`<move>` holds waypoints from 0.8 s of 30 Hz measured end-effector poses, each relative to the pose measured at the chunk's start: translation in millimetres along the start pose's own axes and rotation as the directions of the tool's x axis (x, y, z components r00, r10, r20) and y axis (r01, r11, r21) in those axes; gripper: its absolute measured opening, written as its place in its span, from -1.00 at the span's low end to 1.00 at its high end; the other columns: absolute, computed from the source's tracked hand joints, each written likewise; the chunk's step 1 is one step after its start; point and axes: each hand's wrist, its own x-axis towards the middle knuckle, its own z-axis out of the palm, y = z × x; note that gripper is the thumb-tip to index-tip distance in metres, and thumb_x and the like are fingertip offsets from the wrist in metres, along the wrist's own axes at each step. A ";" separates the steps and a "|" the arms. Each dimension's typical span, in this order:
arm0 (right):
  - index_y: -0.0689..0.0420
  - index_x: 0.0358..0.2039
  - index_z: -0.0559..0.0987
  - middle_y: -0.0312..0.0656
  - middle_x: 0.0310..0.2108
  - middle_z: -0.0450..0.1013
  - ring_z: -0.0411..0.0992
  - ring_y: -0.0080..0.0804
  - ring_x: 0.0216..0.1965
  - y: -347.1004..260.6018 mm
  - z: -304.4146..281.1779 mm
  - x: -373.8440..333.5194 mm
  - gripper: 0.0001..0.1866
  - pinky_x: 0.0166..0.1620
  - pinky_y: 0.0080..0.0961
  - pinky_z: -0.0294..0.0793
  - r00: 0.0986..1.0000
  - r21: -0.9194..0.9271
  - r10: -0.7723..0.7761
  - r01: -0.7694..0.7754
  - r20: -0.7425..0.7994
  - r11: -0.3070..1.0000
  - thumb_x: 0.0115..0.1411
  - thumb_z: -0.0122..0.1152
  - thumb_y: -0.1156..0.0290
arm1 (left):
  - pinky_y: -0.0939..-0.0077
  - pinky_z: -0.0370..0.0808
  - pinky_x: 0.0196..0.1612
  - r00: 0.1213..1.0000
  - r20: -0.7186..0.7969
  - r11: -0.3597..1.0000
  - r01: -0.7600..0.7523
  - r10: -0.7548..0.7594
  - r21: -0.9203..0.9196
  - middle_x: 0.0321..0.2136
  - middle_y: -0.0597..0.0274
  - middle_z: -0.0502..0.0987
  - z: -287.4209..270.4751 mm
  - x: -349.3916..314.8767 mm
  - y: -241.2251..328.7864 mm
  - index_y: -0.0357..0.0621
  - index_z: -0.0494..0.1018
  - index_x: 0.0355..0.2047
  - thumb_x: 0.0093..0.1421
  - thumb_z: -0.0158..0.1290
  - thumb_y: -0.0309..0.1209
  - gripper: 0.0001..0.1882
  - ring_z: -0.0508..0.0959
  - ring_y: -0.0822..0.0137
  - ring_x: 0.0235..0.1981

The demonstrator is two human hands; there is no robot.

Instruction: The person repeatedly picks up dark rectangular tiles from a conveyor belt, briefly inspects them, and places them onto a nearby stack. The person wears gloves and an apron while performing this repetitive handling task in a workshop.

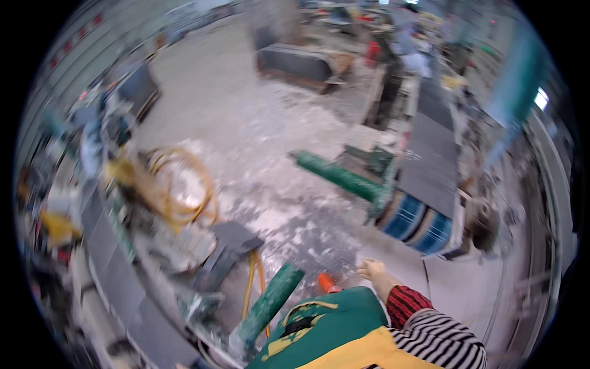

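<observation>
My right hand [373,270] hangs over the floor near the lower middle, below a striped sleeve with a red and black cuff [407,305]. Its fingers look loosely bent and slightly apart, though blurred, and I see nothing in them. Nearest to it, on the right, is the end of a conveyor with a dark grey belt [430,166] and blue banded rollers [402,215]. A green apron [344,313] with yellow straps covers my front. Past its edge pokes a small orange thing [329,283] I cannot make out. My left hand is out of view.
A green cylinder [335,175] juts from the conveyor's left side; another green cylinder [273,301] stands out at lower left. A yellow hose [206,190] lies coiled on the dusty floor [227,123]. A second grey belt [114,258] runs along the left. A dark panelled object [295,61] stands farther back.
</observation>
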 end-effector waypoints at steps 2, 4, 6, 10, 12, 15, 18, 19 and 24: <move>0.15 0.04 0.42 -0.01 -0.18 0.51 0.55 -0.21 -0.30 1.2 -4.9 -13.7 -0.65 -0.23 -0.36 0.60 0.997 -0.002 -0.077 0.076 -0.032 0.997 0.28 0.05 0.31 | 0.28 0.42 -0.02 0.983 -0.071 0.980 0.159 -0.168 -0.117 -0.11 0.11 0.50 0.0 7.9 2.8 -0.32 0.42 -0.04 0.18 0.06 -0.21 -0.54 0.49 0.20 -0.11; 0.14 0.00 0.40 0.04 -0.18 0.49 0.54 -0.13 -0.27 7.9 -9.8 -12.1 -0.66 -0.27 -0.31 0.59 0.994 0.067 -0.111 0.110 0.022 0.992 0.28 0.07 0.28 | 0.31 0.42 -0.08 0.980 -0.158 0.992 0.119 -0.125 -0.046 -0.19 0.20 0.50 2.0 -7.0 17.1 -0.19 0.47 -0.08 0.14 0.11 -0.22 -0.60 0.47 0.27 -0.18; 0.11 0.04 0.35 0.06 -0.18 0.48 0.52 -0.09 -0.26 18.5 -19.3 -12.4 -0.63 -0.25 -0.25 0.59 0.999 0.146 -0.023 0.018 0.036 0.989 0.27 0.08 0.27 | 0.43 0.42 -0.29 0.942 -0.322 0.987 0.134 -0.100 0.084 -0.34 0.28 0.47 23.2 -35.4 52.3 -0.12 0.35 0.12 0.18 0.08 -0.30 -0.51 0.45 0.36 -0.37; 0.15 -0.11 0.42 -0.07 -0.26 0.47 0.49 -0.23 -0.28 34.5 -48.0 -15.9 -0.74 -0.30 -0.39 0.50 0.986 0.092 -0.032 0.018 0.163 0.996 0.28 0.08 0.27 | 0.72 0.49 -0.53 0.832 -0.389 0.894 0.253 -0.396 -0.370 -0.10 0.25 0.48 2.7 -35.1 46.1 0.07 0.32 0.11 0.17 0.15 -0.29 -0.51 0.58 0.25 -0.28; 0.15 -0.14 0.42 -0.08 -0.29 0.46 0.48 -0.25 -0.33 31.9 -60.1 -22.4 -0.76 -0.34 -0.42 0.49 0.941 0.116 -0.101 0.066 0.323 0.991 0.29 0.05 0.26 | 0.75 0.56 -0.52 0.775 -0.446 0.821 0.159 -0.448 -0.548 -0.07 0.24 0.47 16.3 -41.5 45.9 -0.06 0.29 0.08 0.23 0.08 -0.24 -0.55 0.59 0.25 -0.24; 0.12 0.05 0.36 -0.07 -0.15 0.47 0.49 -0.18 -0.22 18.4 -46.7 -17.7 -0.60 -0.18 -0.35 0.53 0.987 0.013 -0.100 0.100 0.126 0.995 0.29 0.06 0.19 | 0.73 0.61 -0.46 0.839 -0.326 0.693 0.083 -0.437 -0.716 -0.11 0.21 0.48 14.7 -39.7 38.8 -0.22 0.27 0.05 0.29 -0.01 -0.18 -0.55 0.60 0.31 -0.27; 0.10 0.11 0.35 -0.07 -0.10 0.48 0.49 -0.18 -0.18 9.0 -27.3 -12.8 -0.55 -0.11 -0.31 0.53 0.983 -0.002 -0.148 0.150 0.111 0.989 0.28 0.09 0.18 | 0.71 0.63 -0.42 0.813 -0.344 0.672 0.077 -0.470 -0.736 -0.15 0.17 0.49 12.9 -30.4 35.4 -0.33 0.25 0.01 0.32 -0.08 -0.15 -0.53 0.60 0.36 -0.32; 0.10 0.11 0.35 -0.06 -0.10 0.47 0.49 -0.19 -0.18 6.3 -18.1 -15.2 -0.55 -0.11 -0.32 0.53 0.979 0.010 -0.149 0.150 0.138 0.989 0.28 0.09 0.19 | 0.72 0.62 -0.44 0.807 -0.346 0.651 0.062 -0.478 -0.756 -0.15 0.17 0.48 10.7 -28.9 34.6 -0.29 0.26 -0.01 0.32 -0.07 -0.15 -0.56 0.58 0.39 -0.36; 0.09 0.10 0.38 -0.08 -0.12 0.48 0.51 -0.22 -0.23 -10.4 26.5 -43.7 -0.58 -0.16 -0.35 0.54 0.964 -0.114 -0.099 0.130 0.247 0.985 0.28 0.09 0.21 | 0.79 0.50 -0.55 0.741 -0.452 0.680 0.008 -0.496 -0.733 -0.25 0.25 0.48 8.4 -33.6 36.5 -0.10 0.31 -0.11 0.29 -0.04 -0.15 -0.68 0.47 0.52 -0.58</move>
